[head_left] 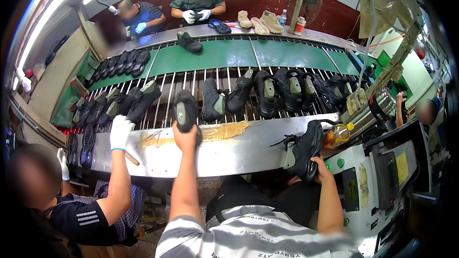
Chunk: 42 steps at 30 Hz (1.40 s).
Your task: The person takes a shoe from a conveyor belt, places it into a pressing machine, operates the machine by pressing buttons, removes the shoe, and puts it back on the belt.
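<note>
My left hand (185, 136) reaches forward over the metal ledge and is closed around one end of a black shoe (192, 104). A grey-green shoe last (180, 113) shows in that shoe's opening, and its far part lies over the roller rods. At the ledge's front edge, my right hand (323, 169) grips a second black shoe (311, 144) by its sole side. This one is tilted, its laces hanging to the left, with a grey-green last (289, 155) in it. Some fingers of both hands are hidden behind the shoes.
More black shoes (266, 94) line the rollers beyond the metal ledge (158, 157). At left, a co-worker's white-gloved hand (121, 133) is over the ledge. A bottle (337, 134) with a yellow cap and a control box (356, 181) stand right. Two people work across the green belt (224, 53).
</note>
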Motion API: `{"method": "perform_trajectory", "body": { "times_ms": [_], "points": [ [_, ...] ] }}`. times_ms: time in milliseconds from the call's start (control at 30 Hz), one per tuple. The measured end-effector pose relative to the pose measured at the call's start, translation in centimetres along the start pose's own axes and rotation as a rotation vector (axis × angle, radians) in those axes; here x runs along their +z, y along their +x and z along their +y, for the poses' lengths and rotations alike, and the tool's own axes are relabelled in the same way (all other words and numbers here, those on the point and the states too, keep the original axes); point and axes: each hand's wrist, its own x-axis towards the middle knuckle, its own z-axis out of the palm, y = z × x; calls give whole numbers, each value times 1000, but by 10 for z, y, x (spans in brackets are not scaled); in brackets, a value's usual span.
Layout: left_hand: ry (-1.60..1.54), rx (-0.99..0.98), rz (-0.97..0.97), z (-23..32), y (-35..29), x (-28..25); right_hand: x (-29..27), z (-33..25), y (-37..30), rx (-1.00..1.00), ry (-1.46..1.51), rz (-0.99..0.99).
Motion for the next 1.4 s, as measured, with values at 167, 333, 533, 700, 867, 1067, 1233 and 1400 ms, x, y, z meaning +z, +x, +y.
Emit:
{"method": "perform_trajectory", "body": {
  "times_ms": [167,333,533,700,867,1067,1233,1400],
  "points": [
    [210,183,-41,-65,121,31,3,6,8,2,-47,3],
    [90,249,-60,-46,0,88,-11,28,7,-189,37,76],
    [-74,343,-904,20,-203,61,-6,46,-44,-384,-25,245],
    [113,290,-916,24,-218,74,-47,60,-175,-306,577,-60],
    [-59,278,-1174,39,-243,121,-129,74,-339,-659,846,-1],
    [-139,496,-1294,93,-333,152,-282,27,-482,-1004,98,1226],
    [-288,769,-1513,112,-402,114,-400,-65,-517,-379,-456,1764],
    [-270,1166,-1591,144,-453,72,-480,-99,-482,133,-706,1693]
  ]
}}
